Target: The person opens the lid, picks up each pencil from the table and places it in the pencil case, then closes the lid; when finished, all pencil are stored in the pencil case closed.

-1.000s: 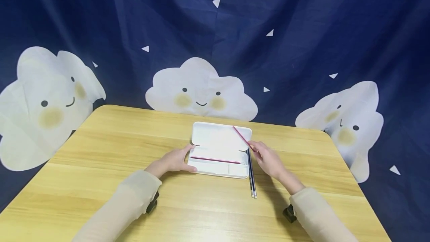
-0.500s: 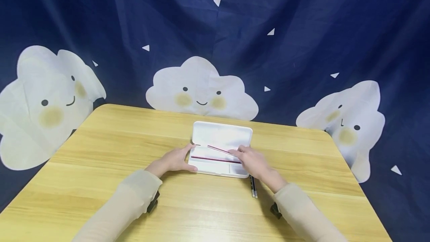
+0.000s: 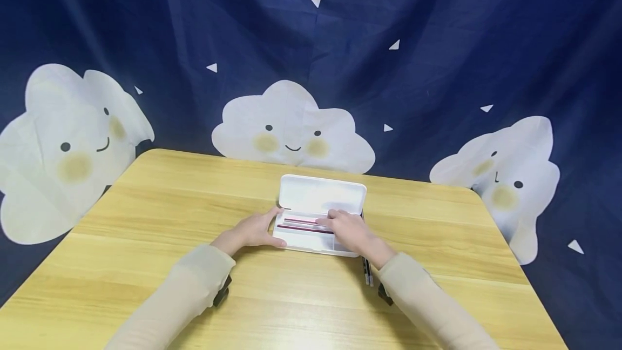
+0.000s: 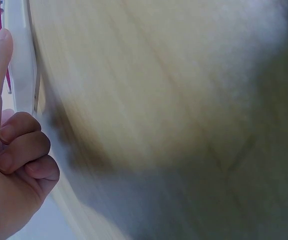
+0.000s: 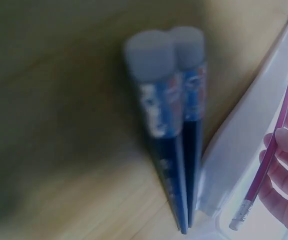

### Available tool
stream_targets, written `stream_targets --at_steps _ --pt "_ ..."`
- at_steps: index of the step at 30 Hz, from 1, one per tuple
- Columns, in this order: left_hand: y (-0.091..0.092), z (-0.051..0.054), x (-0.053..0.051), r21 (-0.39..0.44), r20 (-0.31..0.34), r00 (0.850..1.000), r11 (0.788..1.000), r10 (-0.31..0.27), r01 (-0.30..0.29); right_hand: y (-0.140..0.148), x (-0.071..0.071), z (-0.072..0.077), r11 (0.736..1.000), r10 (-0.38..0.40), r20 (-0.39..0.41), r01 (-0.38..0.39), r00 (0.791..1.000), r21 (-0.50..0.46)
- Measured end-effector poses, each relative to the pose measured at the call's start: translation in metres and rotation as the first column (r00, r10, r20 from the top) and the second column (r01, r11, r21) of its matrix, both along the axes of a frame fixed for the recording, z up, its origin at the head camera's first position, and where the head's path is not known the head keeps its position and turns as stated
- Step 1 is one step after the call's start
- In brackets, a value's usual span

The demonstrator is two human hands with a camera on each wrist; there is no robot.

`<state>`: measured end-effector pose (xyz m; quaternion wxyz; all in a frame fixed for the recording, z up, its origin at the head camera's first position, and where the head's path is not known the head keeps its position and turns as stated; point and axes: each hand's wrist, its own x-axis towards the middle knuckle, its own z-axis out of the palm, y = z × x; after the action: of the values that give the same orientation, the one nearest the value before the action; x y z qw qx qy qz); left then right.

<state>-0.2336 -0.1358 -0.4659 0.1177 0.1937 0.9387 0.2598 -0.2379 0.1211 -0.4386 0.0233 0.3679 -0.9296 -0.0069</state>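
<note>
A white pencil case [image 3: 303, 241] lies on the table with its lid [image 3: 316, 190] tipped back. At its left end, my left hand [image 3: 249, 231] grips the case, thumb at the front corner and a finger near the hinge. My right hand [image 3: 352, 231] reaches over the right part of the tray and pinches a red pencil [image 3: 299, 221] low inside it. A second red pencil [image 3: 296, 228] lies just in front, nearly parallel, its right end hidden by the hand. The right wrist view shows a red pencil [image 5: 263, 167] with a white eraser between thumb and fingers.
Two dark pencils [image 3: 366, 271] with pale erasers lie side by side along the case's right end, partly under the right forearm. The wooden table [image 3: 170, 199] reaches back to a dark blue curtain [image 3: 262, 26] printed with clouds.
My right hand has brought the red pencil leftward and down into the case, turning it from slanted to almost parallel with the other one. The left hand has stayed on the case.
</note>
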Motion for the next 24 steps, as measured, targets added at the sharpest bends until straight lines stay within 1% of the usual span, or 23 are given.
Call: stream_targets --at_steps 2,5,9,12,18,24 --pt "0.000 0.001 0.000 0.004 0.000 1.000 1.000 -0.001 0.001 -0.004 -0.001 0.001 1.000 0.006 0.004 -0.006 1.000 0.000" --pt "0.000 0.001 0.001 -0.001 -0.003 1.000 1.000 -0.001 0.001 -0.010 -0.003 0.001 1.000 -0.007 0.009 0.006 1.000 0.014" --pt "0.000 0.002 0.000 -0.010 0.001 1.000 1.000 0.003 -0.003 -0.015 -0.005 -0.001 0.999 -0.039 0.044 0.038 0.998 0.018" --pt "0.000 0.003 0.000 -0.013 0.003 1.000 1.000 0.003 -0.003 -0.017 -0.007 -0.003 0.999 -0.047 0.066 0.046 0.997 0.021" --pt "0.000 0.002 0.000 -0.011 0.008 1.000 1.000 0.002 -0.002 -0.015 -0.009 -0.007 0.996 -0.042 0.064 0.037 0.997 0.075" --pt "0.001 0.003 0.000 -0.009 0.007 1.000 1.000 0.005 -0.005 -0.013 -0.010 -0.009 0.998 -0.046 0.104 0.042 0.994 0.038"
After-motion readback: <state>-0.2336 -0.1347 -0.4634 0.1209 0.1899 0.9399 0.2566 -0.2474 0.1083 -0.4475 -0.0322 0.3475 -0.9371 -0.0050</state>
